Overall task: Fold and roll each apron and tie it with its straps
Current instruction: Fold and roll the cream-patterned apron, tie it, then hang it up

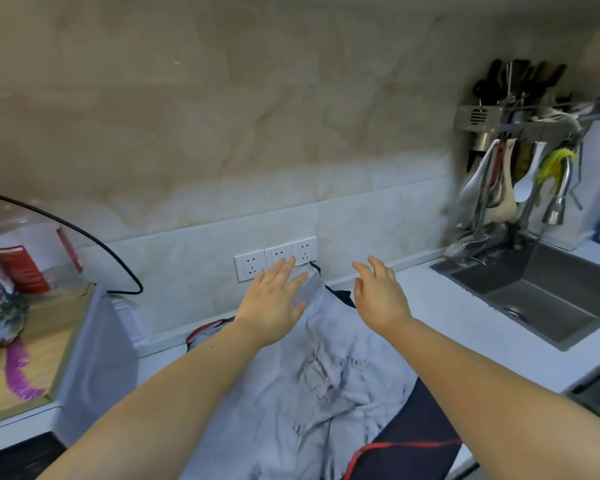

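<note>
Grey apron (312, 375) lay lengthwise on the table (440, 299), long axis running toward the wall, left hand (274, 299) flat on its far end, right hand (378, 292) spread, empty, just beside it.

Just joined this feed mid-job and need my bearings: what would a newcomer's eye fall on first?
A crumpled pale grey apron lies mid-counter, with the left hand and right hand open near its far edge. A dark red-trimmed apron peeks out beneath it; a steel sink sits right, under a crowded utensil rack.
</note>
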The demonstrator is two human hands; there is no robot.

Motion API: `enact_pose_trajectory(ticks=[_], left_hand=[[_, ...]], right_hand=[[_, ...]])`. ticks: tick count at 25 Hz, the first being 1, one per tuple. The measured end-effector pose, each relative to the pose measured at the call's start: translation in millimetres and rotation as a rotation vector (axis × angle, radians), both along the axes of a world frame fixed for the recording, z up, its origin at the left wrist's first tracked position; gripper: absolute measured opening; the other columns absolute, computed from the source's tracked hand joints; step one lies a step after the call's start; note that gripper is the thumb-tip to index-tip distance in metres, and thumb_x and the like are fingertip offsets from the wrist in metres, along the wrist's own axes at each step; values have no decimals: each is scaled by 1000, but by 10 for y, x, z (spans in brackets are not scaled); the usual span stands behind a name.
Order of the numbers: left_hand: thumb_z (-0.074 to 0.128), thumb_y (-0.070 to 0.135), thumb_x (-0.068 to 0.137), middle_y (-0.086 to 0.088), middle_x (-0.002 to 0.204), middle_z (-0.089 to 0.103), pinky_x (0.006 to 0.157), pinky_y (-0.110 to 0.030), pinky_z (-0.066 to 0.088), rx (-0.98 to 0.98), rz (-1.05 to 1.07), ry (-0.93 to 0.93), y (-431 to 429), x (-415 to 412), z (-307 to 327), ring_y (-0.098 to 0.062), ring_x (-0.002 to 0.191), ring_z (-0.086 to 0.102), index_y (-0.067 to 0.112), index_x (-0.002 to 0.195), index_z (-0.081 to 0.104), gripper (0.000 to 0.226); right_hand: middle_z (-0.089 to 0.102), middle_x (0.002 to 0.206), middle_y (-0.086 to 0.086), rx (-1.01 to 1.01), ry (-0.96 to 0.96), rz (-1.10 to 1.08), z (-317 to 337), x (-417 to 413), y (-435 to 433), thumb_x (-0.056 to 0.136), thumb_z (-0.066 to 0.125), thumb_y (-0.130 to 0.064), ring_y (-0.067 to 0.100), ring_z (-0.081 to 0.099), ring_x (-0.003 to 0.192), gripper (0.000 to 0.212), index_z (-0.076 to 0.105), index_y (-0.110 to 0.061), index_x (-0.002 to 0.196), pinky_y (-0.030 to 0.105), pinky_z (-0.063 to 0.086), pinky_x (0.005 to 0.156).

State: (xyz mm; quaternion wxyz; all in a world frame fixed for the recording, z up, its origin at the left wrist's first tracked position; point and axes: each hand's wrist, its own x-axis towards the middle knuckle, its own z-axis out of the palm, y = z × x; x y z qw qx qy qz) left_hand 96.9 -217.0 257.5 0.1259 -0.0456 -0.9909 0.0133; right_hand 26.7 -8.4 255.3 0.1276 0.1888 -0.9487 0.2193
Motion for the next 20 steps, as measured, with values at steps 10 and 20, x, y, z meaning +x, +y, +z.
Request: enact_pose_trajectory(ticks=[10,20], left_hand=[[38,51,99,-2,164,-8,122,-42,6,129,261,-224,433,-1085,-913,-21,151,-4,28,154,19,62],[41,57,96,-1,164,-3,121,-42,14,216,407,-452,755,-871,-2044,-24,151,4,35,153,18,66]], right_hand=[[24,153,8,321,-269,380,-938,-1551,167,102,34,-19,28,32,135,45,36,-20,146,35,39,102],[33,148,6,513,-360,503,-2196,-1900,556,100,38,-30,27,34,131,44,38,-22,143,32,31,107]])
